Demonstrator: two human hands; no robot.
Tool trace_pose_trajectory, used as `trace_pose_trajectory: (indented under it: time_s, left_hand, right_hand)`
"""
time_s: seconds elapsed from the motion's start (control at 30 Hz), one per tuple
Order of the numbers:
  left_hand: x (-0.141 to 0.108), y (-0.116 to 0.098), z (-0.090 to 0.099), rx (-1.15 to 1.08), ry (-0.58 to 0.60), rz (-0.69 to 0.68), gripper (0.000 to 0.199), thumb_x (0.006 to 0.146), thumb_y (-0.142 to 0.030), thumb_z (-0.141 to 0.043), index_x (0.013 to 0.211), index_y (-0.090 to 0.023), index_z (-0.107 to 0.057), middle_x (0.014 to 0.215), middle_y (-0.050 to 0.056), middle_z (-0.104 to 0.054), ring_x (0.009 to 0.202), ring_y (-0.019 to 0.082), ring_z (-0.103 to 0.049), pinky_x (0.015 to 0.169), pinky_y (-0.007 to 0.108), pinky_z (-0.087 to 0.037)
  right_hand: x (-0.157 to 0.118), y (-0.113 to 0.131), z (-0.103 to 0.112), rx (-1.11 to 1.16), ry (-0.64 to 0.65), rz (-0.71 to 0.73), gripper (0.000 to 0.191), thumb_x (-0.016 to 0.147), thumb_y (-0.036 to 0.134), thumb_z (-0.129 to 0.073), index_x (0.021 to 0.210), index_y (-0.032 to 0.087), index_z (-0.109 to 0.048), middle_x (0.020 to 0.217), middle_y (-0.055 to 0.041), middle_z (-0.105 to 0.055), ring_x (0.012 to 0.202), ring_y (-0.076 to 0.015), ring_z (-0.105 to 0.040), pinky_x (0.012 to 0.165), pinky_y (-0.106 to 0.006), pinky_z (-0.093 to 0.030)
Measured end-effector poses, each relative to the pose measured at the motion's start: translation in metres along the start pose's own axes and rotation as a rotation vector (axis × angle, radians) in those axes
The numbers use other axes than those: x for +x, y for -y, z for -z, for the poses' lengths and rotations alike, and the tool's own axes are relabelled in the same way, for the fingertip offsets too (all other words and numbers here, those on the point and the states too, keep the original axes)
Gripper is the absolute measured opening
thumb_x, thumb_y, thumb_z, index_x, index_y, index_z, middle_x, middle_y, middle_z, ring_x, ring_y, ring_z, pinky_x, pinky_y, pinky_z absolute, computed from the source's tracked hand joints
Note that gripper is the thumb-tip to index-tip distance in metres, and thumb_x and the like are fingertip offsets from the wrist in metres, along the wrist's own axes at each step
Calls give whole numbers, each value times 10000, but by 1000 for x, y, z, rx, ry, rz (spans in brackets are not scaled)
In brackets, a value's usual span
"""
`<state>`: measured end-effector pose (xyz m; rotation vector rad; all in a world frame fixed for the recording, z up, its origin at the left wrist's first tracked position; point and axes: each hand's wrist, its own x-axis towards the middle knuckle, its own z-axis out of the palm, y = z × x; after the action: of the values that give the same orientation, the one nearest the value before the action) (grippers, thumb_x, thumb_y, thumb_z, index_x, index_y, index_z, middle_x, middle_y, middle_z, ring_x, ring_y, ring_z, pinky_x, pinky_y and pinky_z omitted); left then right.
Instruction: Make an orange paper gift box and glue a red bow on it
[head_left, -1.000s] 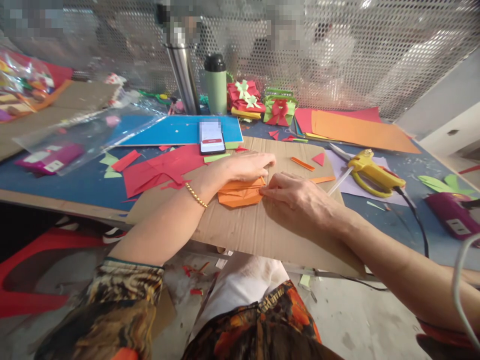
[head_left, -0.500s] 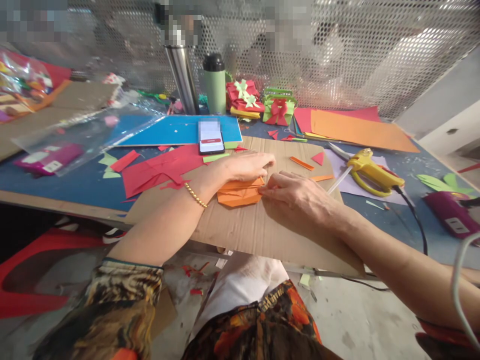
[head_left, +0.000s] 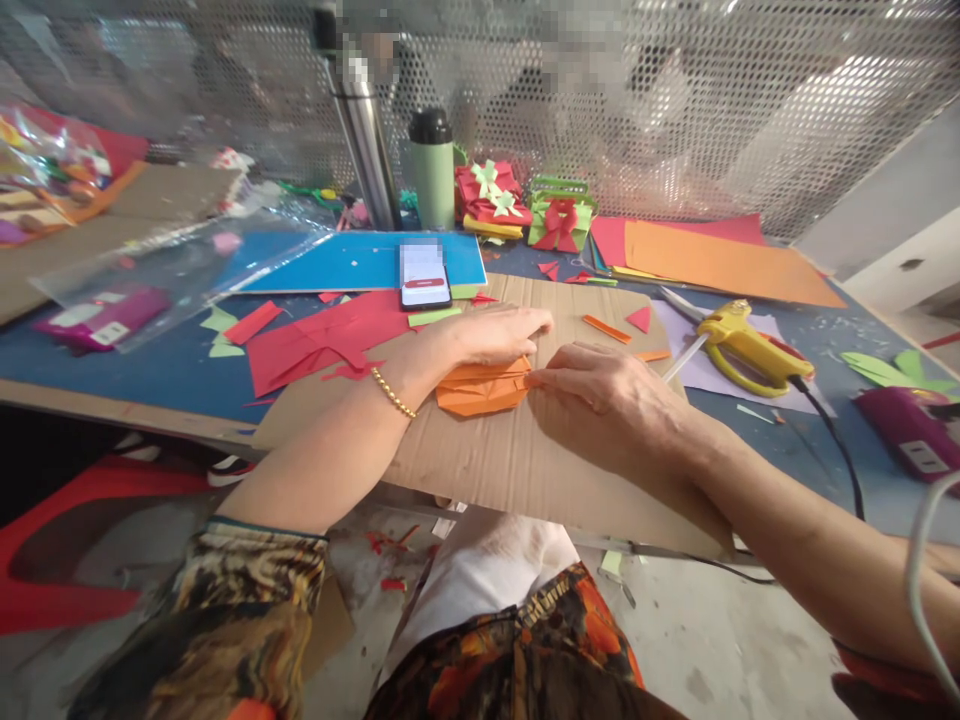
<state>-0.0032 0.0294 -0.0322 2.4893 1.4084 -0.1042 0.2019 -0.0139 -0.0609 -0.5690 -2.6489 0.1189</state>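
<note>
A folded piece of orange paper [head_left: 481, 390] lies on the brown cardboard sheet [head_left: 465, 465]. My left hand [head_left: 501, 335] is bent over its far edge, fingers curled down onto the paper, the fingertips partly hidden. From the right, my right hand [head_left: 600, 390] pinches the paper's right edge between thumb and forefinger. Orange strips [head_left: 607, 329] and a small pink-red scrap [head_left: 639, 319] rest on the cardboard beyond my right hand.
A yellow glue gun [head_left: 739, 345] with a black cord and scissors [head_left: 679, 303] lie to the right. Behind are a phone [head_left: 424, 275], a green tumbler [head_left: 433, 175], a steel flask [head_left: 367, 150] and folded paper bags [head_left: 561, 215]. Red paper [head_left: 315, 335] lies left.
My right hand's fingers have drawn together and straightened slightly at the paper's right edge. My left hand stays in place; the whole view has shifted a little.
</note>
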Motion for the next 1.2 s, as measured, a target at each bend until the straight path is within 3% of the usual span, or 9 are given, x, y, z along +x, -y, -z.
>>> trace_pose_trajectory:
  time_s: [0.23,0.53,0.83,0.97,1.2]
  left_hand:
    - [1,1,-1,-28,-9,-13,419,941,-151,-492,1348,-171,-589,1276,138,-718,1099,255,-656,842,338,-444]
    - [-1,-1,1,-40,2,3,427,942,-144,-491,1355,-182,-595,1203,110,-731,969,229,-641,787,328,-426]
    - [0,1,-1,-5,-1,-25,373,964,-168,-488,1320,-170,-602,1183,130,-731,983,242,-650,771,336,-425]
    - [-2,-1,1,-1,-13,-15,379,952,-167,-492,1310,-196,-611,1179,119,-740,1013,248,-651,805,341,-440]
    - [-6,-3,4,27,2,7,430,948,-168,-482,1365,-199,-583,1159,114,-747,993,245,-650,783,336,-423]
  right_hand:
    - [2,4,-1,-106,-33,40,288,999,155,-513,895,181,-781,869,-78,-653,710,-154,-513,651,-313,-365]
    - [3,-13,-4,-157,61,144,296,999,112,-493,988,189,-779,916,-82,-657,737,-165,-492,730,-342,-330]
    - [2,-18,-3,-154,99,155,361,1010,75,-420,1072,194,-755,981,-103,-664,819,-196,-531,744,-358,-339]
    - [1,-15,-4,-130,68,136,326,1014,121,-452,1064,204,-763,991,-106,-660,826,-201,-533,742,-356,-369]
    - [3,-7,-1,-52,-34,57,332,995,92,-434,941,172,-752,813,-64,-595,726,-172,-498,664,-324,-381]
